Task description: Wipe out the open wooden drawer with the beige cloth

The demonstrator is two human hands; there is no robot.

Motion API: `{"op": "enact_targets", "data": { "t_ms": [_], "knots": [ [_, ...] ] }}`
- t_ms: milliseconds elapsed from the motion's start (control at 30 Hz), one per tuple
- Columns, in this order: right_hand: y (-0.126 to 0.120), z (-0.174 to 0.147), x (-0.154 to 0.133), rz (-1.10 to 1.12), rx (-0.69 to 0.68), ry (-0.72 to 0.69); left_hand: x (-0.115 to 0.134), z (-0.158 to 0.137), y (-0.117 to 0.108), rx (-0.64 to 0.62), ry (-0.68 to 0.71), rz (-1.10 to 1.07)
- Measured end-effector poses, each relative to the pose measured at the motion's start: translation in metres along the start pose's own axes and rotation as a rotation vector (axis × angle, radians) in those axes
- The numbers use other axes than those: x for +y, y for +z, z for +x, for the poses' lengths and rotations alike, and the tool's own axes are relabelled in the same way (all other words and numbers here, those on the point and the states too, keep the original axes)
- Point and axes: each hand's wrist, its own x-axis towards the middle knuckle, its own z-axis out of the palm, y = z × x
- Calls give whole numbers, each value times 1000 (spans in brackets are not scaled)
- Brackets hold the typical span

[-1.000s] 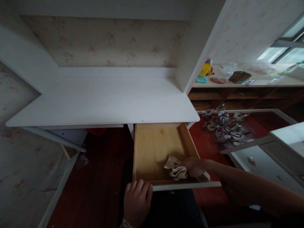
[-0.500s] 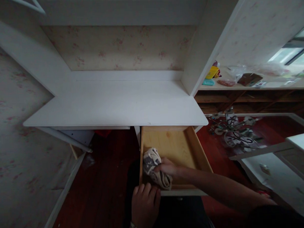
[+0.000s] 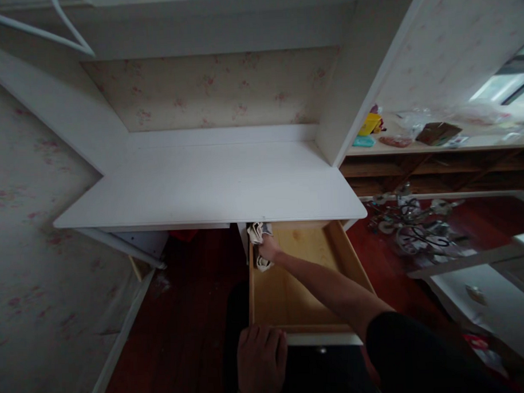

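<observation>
A pale cloth with grey patches (image 3: 260, 233) is bunched in my right hand (image 3: 269, 248), whose fingers are closed round it. Hand and cloth press against the left side of the pulled-out wooden drawer (image 3: 308, 286), at its back corner under the desktop. My left hand (image 3: 262, 357) grips the top of the drawer's front panel at its left end, fingers bent over the edge. Part of the cloth is hidden behind my right hand.
Above the drawer is the white desk (image 3: 210, 187) with a hutch. On the right floor lies a chandelier-like metal fixture (image 3: 409, 226), near a white cabinet (image 3: 484, 297). A low shelf (image 3: 433, 165) carries a cardboard box (image 3: 438, 133) and plastic bags.
My right hand has moved the cloth from the drawer's front left to its back left corner. My left hand stays on the front edge. The view has shifted slightly.
</observation>
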Motion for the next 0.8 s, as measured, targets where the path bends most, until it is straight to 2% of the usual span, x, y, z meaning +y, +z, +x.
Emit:
{"op": "enact_targets", "data": {
  "t_ms": [67,100,233,267,300,433,533,667,800],
  "knots": [
    [-1,-16,10,-49,1,-41,-1,1,1,21,1,20],
    [-2,-26,16,-86,0,-107,-1,1,2,28,5,28],
    [-7,-45,49,-353,42,-650,-1,1,4,21,13,53],
    [-9,-42,57,-420,62,-744,-1,1,4,20,13,53],
    [-11,-38,64,-480,67,-771,-1,1,3,22,11,50],
    [-18,-17,85,-664,-3,-583,1,3,2,38,12,25],
    [-26,-15,96,-691,-21,-494,2,4,1,24,7,35],
    [-49,-38,120,-721,-51,-358,2,3,2,11,16,70],
    [-76,-71,144,-766,-74,-127,2,3,1,8,22,89]
  ]
}}
